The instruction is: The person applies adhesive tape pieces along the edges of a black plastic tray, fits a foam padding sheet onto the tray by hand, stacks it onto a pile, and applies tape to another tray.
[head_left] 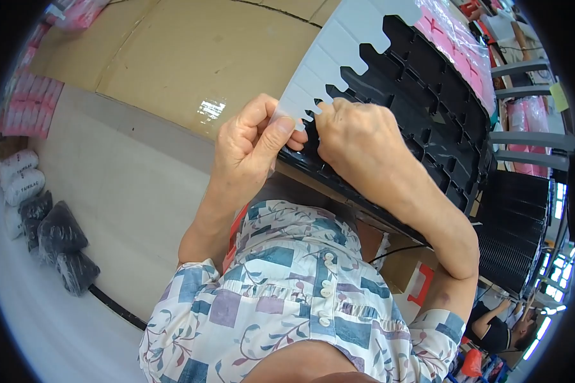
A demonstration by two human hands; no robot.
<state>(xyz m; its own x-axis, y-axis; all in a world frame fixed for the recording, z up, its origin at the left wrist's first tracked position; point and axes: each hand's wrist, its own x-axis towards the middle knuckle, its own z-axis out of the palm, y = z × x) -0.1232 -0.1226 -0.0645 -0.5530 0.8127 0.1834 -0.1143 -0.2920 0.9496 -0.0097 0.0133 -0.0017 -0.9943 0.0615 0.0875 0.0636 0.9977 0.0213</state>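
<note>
Brown, taped sheeting covers the surface (191,57) ahead of you, with a glare spot near your left hand (246,137). That hand is narrow, its thumb and fingers pinching the near end of a white sheet (316,67). Your right hand (358,131) is curled just beside it, over the sheet's notched edge; you can't tell from here whether its hidden fingertips grip anything. The sheet runs away from you along a black molded tray (421,108), dark points showing between its notches. Beyond the tray lie pink packs (450,48) in clear wrap, and to your right stands a ribbed black stack (511,230), with a person (499,332) in dark clothing farther off. Over on your left are more pink packages (32,105), white bags (24,182) and black-wrapped bundles (62,233).
</note>
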